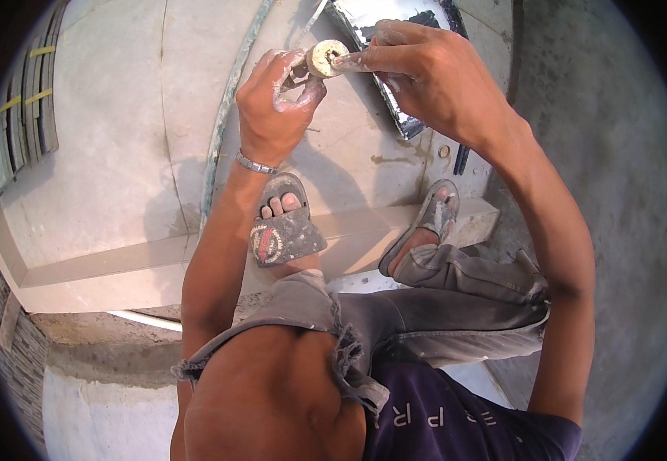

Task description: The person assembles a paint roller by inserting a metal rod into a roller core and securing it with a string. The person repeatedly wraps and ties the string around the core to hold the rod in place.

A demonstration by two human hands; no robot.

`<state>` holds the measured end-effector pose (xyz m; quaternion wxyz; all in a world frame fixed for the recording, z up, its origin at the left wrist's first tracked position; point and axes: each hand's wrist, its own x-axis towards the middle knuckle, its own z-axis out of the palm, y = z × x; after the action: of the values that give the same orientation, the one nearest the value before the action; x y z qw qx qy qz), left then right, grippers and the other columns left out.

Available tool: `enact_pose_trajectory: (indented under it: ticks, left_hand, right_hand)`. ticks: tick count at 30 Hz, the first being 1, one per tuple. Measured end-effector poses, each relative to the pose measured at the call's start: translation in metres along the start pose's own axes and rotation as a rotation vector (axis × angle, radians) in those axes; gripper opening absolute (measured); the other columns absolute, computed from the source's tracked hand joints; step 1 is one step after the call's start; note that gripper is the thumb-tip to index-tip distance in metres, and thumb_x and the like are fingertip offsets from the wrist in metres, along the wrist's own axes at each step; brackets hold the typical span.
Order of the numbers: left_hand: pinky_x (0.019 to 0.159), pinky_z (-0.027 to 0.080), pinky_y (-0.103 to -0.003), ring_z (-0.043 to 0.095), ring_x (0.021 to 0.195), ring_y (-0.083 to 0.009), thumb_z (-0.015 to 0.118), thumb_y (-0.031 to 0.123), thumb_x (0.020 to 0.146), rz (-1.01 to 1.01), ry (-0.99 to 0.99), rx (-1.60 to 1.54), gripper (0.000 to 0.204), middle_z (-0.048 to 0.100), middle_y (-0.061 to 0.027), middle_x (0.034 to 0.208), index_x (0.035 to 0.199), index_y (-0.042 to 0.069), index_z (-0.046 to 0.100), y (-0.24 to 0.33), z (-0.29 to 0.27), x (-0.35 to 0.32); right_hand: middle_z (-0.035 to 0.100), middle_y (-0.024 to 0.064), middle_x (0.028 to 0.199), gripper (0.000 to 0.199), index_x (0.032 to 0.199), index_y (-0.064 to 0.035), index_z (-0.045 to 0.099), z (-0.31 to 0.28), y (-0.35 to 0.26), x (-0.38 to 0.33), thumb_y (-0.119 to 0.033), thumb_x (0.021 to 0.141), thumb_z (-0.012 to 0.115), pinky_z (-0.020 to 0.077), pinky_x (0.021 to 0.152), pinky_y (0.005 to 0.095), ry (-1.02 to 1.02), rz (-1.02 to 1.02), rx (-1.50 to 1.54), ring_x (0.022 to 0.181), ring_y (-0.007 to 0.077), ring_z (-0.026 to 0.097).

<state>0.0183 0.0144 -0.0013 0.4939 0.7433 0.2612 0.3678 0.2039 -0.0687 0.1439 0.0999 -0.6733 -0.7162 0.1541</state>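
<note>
My left hand (pixel 276 104) is closed round a short, cream-coloured cylinder (pixel 319 60); its round end has a dark hole in the middle. It looks like a paint roller sleeve seen end-on, though its length is hidden behind the fingers. White smears cover that hand's thumb and forefinger, and a metal-banded watch or bracelet (pixel 256 163) circles the wrist. From the right, my right hand (pixel 425 65) reaches over with its forefinger stretched out, the tip at the hole. Its other fingers are apart from the cylinder and hold nothing visible.
Beyond my right hand lies a black tray (pixel 404 123) smeared with white. A greenish hose (pixel 230 107) crosses the pale tiles left of my left hand. Strapped tiles or boards (pixel 30 115) are stacked at far left. My sandalled feet stand by a step edge (pixel 134 261).
</note>
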Motion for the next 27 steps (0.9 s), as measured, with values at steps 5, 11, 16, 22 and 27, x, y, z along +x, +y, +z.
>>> enact_pose_trajectory:
  ticks: [5, 11, 16, 22, 27]
  left_hand:
    - [0.079, 0.056, -0.031, 0.066, 0.088, -0.0162, 0.079, -0.009, 0.08, -0.085, -0.028, -0.018, 0.039, 0.07, -0.0076, 0.1, 0.117, -0.004, 0.068, -0.004, -0.007, -0.003]
    - [0.081, 0.056, -0.031, 0.067, 0.091, -0.0172, 0.079, -0.009, 0.08, -0.032, -0.083, -0.015, 0.042, 0.07, -0.0093, 0.105, 0.119, -0.004, 0.067, -0.006, -0.015, -0.003]
    - [0.077, 0.057, -0.034, 0.07, 0.083, -0.0247, 0.082, -0.002, 0.076, -0.015, -0.061, -0.037, 0.043, 0.069, -0.0108, 0.1, 0.117, 0.0, 0.069, -0.008, -0.02, -0.001]
    - [0.078, 0.058, -0.035, 0.071, 0.085, -0.025, 0.082, -0.003, 0.076, 0.05, -0.085, -0.03, 0.045, 0.07, -0.0117, 0.102, 0.119, 0.0, 0.069, -0.009, -0.024, 0.002]
    - [0.08, 0.058, -0.035, 0.072, 0.088, -0.0266, 0.084, -0.002, 0.076, 0.04, -0.081, -0.033, 0.045, 0.071, -0.0129, 0.103, 0.119, -0.001, 0.069, -0.008, -0.019, 0.001]
  right_hand:
    - [0.066, 0.0111, 0.077, 0.019, 0.098, -0.001, 0.077, -0.008, -0.001, 0.017, 0.003, 0.082, 0.069, 0.0556, 0.066, 0.0376, -0.06, -0.137, -0.044, 0.077, 0.027, 0.069]
    - [0.065, 0.0103, 0.065, 0.011, 0.096, 0.0024, 0.077, -0.029, -0.007, 0.039, -0.003, 0.088, 0.073, 0.0494, 0.057, 0.0356, -0.314, 0.308, 0.427, 0.056, 0.0179, 0.058]
    - [0.067, 0.0055, 0.064, 0.022, 0.088, 0.001, 0.076, -0.05, -0.021, 0.057, -0.019, 0.096, 0.077, 0.046, 0.055, 0.0358, -0.478, 0.529, 0.582, 0.059, 0.0134, 0.057]
    - [0.066, 0.0052, 0.063, 0.024, 0.08, 0.0008, 0.075, -0.051, -0.03, 0.074, -0.019, 0.095, 0.079, 0.0445, 0.054, 0.0356, -0.567, 0.698, 0.43, 0.057, 0.0145, 0.055]
    - [0.065, 0.0104, 0.062, 0.021, 0.077, 0.0029, 0.072, -0.053, -0.035, 0.077, -0.01, 0.092, 0.075, 0.0466, 0.053, 0.0383, -0.548, 0.631, 0.296, 0.057, 0.018, 0.059]
